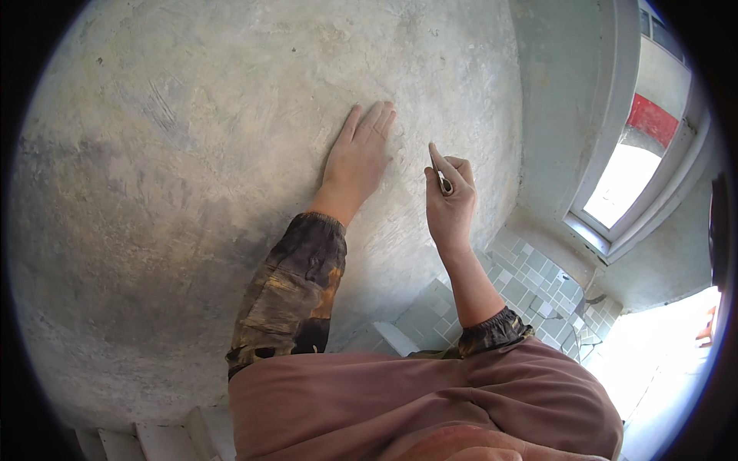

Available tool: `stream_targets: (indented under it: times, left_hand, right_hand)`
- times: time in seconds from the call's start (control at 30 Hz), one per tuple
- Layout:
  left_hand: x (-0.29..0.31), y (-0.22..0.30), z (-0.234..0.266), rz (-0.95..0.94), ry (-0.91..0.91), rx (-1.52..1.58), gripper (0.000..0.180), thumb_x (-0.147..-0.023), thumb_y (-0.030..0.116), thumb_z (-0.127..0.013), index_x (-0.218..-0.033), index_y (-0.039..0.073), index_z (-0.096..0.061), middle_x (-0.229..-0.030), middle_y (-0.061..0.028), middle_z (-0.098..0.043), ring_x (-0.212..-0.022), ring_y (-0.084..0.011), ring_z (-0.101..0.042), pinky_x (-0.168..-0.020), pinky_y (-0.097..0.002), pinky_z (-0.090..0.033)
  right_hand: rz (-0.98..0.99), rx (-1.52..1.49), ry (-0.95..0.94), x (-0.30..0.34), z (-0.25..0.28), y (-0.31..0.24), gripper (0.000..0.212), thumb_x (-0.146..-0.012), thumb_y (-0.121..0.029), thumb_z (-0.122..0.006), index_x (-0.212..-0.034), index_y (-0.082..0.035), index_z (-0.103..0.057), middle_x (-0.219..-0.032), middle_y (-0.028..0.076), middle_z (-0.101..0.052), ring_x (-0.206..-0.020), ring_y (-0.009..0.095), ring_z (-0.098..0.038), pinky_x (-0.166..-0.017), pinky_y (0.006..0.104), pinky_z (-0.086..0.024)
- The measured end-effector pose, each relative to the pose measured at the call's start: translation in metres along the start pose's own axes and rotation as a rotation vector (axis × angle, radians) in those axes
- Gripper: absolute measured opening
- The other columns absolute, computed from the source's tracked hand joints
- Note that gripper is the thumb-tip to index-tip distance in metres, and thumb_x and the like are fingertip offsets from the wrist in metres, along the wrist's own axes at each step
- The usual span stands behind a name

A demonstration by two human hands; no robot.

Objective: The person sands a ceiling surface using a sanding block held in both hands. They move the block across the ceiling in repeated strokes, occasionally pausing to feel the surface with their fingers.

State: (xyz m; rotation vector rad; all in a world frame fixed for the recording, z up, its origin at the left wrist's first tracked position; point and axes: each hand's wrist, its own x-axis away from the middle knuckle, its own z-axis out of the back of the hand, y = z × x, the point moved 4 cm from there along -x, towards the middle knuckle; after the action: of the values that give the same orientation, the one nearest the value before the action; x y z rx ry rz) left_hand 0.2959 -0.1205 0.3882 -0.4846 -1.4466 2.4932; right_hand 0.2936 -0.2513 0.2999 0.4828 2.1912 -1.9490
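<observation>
Head camera looks down, close on a plastered wall

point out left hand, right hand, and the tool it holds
left hand (357,157), head view, back of the hand, flat on the wall
right hand (451,203), head view, back of the hand
thin tool (440,170), head view, its shaft

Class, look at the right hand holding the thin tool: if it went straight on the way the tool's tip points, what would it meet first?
Most likely the grey plastered wall. The right hand holds the thin tool tip-up, close to that surface, with nothing between; exact depth is unclear.
</observation>
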Motion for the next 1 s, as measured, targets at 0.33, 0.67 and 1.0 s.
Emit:
stream_targets:
  times: [0.33, 0.67, 1.0]
  left_hand:
    - [0.003, 0.002, 0.003, 0.029, -0.020, -0.014, 0.074, -0.095, 0.043, -0.053, -0.152, 0.002, -0.031, -0.160, -0.0066, -0.029, -0.149, -0.0190, -0.021, -0.123, -0.0430, -0.014]
    - [0.000, -0.034, 0.024, 0.210, 0.101, 0.019, 0.074, -0.097, 0.045, -0.051, -0.154, 0.004, -0.028, -0.162, -0.0072, -0.025, -0.150, -0.0194, -0.019, -0.123, -0.0431, -0.014]
    - [0.050, -0.006, 0.017, 0.043, -0.152, -0.131, 0.072, -0.098, 0.044, -0.048, -0.154, 0.003, -0.028, -0.162, -0.0088, -0.024, -0.150, -0.0210, -0.019, -0.123, -0.0445, -0.013]
  right_hand:
    - [0.024, -0.003, -0.018, 0.004, -0.003, -0.003, 0.036, -0.090, -0.002, -0.064, -0.125, -0.012, -0.069, -0.101, 0.005, -0.061, -0.085, 0.015, -0.060, -0.075, 0.0302, -0.049]
    - [0.017, -0.008, -0.024, 0.000, 0.004, -0.004, 0.036, -0.091, -0.001, -0.064, -0.125, -0.012, -0.068, -0.102, 0.006, -0.061, -0.084, 0.016, -0.060, -0.075, 0.0300, -0.049]
    - [0.026, 0.007, -0.031, 0.003, 0.006, -0.010, 0.036, -0.091, -0.001, -0.064, -0.124, -0.013, -0.069, -0.102, 0.004, -0.060, -0.086, 0.015, -0.060, -0.075, 0.0296, -0.049]
